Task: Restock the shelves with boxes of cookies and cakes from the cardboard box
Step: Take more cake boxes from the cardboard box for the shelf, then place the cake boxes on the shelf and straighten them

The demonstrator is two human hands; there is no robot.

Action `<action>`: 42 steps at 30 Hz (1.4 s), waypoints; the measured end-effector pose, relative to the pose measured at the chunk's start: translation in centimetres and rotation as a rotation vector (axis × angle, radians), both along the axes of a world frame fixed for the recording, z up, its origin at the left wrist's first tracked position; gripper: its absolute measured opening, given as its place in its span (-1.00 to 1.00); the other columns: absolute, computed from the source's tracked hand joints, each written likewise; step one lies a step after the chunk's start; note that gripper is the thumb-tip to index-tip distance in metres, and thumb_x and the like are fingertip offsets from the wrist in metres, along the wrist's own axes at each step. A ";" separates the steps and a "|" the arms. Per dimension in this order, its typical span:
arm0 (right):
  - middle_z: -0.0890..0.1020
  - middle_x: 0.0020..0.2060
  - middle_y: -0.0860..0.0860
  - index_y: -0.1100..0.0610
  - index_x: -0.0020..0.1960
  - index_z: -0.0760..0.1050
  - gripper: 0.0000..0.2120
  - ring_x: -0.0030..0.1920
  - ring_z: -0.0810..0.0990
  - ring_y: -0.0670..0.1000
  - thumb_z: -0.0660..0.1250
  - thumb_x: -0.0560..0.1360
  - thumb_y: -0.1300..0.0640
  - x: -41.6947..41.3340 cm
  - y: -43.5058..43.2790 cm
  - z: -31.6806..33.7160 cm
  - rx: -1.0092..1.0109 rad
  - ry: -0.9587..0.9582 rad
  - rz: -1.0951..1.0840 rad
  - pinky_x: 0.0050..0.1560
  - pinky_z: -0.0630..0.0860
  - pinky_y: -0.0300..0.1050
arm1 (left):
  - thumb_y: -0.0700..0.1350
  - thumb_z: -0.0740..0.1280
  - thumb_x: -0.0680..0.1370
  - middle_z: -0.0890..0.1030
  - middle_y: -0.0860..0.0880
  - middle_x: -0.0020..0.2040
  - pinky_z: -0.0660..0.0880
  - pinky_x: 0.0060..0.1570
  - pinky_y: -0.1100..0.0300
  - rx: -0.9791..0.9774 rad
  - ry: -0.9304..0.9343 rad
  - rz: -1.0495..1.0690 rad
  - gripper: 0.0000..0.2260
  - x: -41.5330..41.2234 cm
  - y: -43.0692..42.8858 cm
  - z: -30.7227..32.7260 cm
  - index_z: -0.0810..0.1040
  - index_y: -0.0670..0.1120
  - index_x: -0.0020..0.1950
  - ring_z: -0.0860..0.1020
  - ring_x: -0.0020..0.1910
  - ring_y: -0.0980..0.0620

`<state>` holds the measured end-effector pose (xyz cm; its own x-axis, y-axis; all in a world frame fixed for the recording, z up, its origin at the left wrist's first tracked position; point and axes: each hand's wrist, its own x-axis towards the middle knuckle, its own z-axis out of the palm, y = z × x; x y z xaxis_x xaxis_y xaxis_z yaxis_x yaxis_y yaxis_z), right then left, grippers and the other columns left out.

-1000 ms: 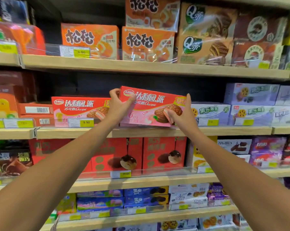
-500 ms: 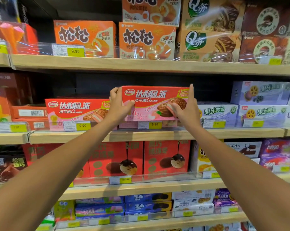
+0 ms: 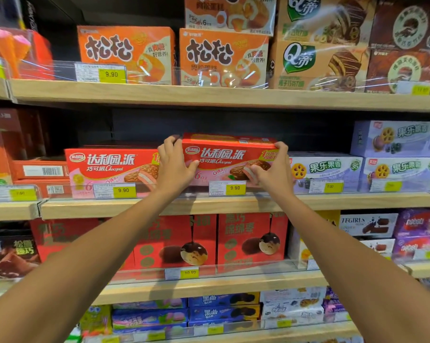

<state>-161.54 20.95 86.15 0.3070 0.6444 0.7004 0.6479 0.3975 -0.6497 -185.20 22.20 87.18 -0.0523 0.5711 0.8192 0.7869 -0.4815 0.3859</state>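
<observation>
The left grip [image 3: 174, 167] curls round the left end of the red pie box [image 3: 230, 157], thumb on the front face, and the right grip [image 3: 273, 169] pinches the right end in the same way. The box is at the middle shelf [image 3: 357, 201], its lower edge hidden behind the clear price rail [image 3: 233, 191]. I think both should push it back evenly, level and face out, between the identical red box [image 3: 112, 167] and the purple box [image 3: 325, 169], then release sideways.
</observation>
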 end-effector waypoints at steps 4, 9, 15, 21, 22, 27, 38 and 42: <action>0.30 0.33 0.08 0.08 0.45 0.21 -0.42 0.24 0.39 -0.02 0.35 0.50 0.08 -0.9 0.6 -0.7 -0.019 -0.077 -0.039 0.04 0.32 -0.23 | -0.12 0.36 0.50 0.23 -0.10 0.41 0.22 0.40 0.07 -0.008 0.053 0.019 -0.46 -0.3 -0.3 -0.7 0.26 -0.19 0.42 0.17 0.41 -0.07; 0.27 0.39 0.10 0.09 0.49 0.16 -0.42 0.33 0.37 0.05 0.30 0.54 0.10 -1.7 0.4 -0.7 -0.047 -0.051 -0.078 0.09 0.31 -0.23 | -0.15 0.32 0.52 0.26 -0.11 0.42 0.19 0.44 0.05 0.013 0.189 0.012 -0.48 0.1 -0.8 -1.8 0.25 -0.20 0.44 0.16 0.45 -0.09; 0.25 0.39 0.10 0.20 0.46 0.18 -0.46 0.37 0.28 0.05 0.27 0.54 0.17 -3.1 -1.4 -2.8 0.019 0.049 -0.064 0.17 0.32 -0.22 | -0.27 0.25 0.50 0.29 -0.09 0.32 0.24 0.30 0.23 0.017 0.013 -0.151 -0.61 0.7 -2.5 -4.7 0.34 -0.17 0.32 0.25 0.34 -0.02; 0.44 0.16 0.15 0.19 0.10 0.41 -0.82 0.20 0.43 0.17 0.15 0.51 0.22 -5.6 -3.6 -9.8 0.016 0.054 -0.002 0.09 0.41 -0.08 | -0.25 0.21 0.55 0.40 -0.02 -0.06 0.34 -0.16 0.29 -0.163 -0.205 -0.353 -0.84 1.6 -6.1 -11.6 0.43 -0.18 0.12 0.41 -0.21 0.18; 0.45 0.11 0.14 0.21 0.08 0.42 -0.83 0.14 0.44 0.15 0.16 0.51 0.25 -5.8 -3.9 -10.1 0.035 -0.014 -0.004 0.03 0.36 -0.17 | -0.24 0.22 0.55 0.42 -0.01 -0.10 0.32 -0.21 0.29 -0.176 -0.200 -0.361 -0.86 1.7 -6.5 -12.0 0.45 -0.18 0.10 0.41 -0.24 0.18; 0.45 -0.05 0.09 0.24 0.00 0.42 -0.88 -0.08 0.45 0.05 0.18 0.47 0.31 -7.9 -6.5 -17.8 -0.077 -0.159 0.071 -0.15 0.27 -0.20 | -0.24 0.26 0.52 0.58 -0.04 -0.10 0.38 -0.18 0.29 -0.382 -0.180 -0.379 -0.89 0.9 -8.9 -19.0 0.54 -0.15 0.01 0.51 -0.17 0.03; 0.39 -0.26 0.14 0.27 -0.07 0.40 -0.87 -0.24 0.37 0.21 0.14 0.55 0.22 -10.8 -13.6 -37.8 -0.965 -0.169 0.395 -0.21 0.29 0.07 | -0.10 0.26 0.57 0.45 0.22 -0.19 0.42 -0.02 0.28 -1.216 -0.118 -0.291 -0.87 -5.7 -14.7 -37.2 0.53 0.03 0.09 0.46 -0.22 0.22; 0.45 -0.28 0.09 0.27 -0.05 0.47 -0.86 -0.29 0.41 0.08 0.15 0.54 0.25 -11.9 -15.5 -43.4 -1.160 -0.280 0.450 -0.20 0.31 -0.03 | -0.12 0.45 0.44 0.47 0.19 -0.20 0.41 -0.22 0.38 -1.598 -0.170 -0.276 -0.74 -7.8 -17.8 -43.0 0.44 0.21 -0.16 0.46 -0.26 0.27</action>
<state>-173.47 5.43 42.72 -0.1638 0.9277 -0.3355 0.7749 -0.0895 -0.6257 -193.01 4.44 44.19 0.1673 0.7923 -0.5867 0.6481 0.3601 0.6711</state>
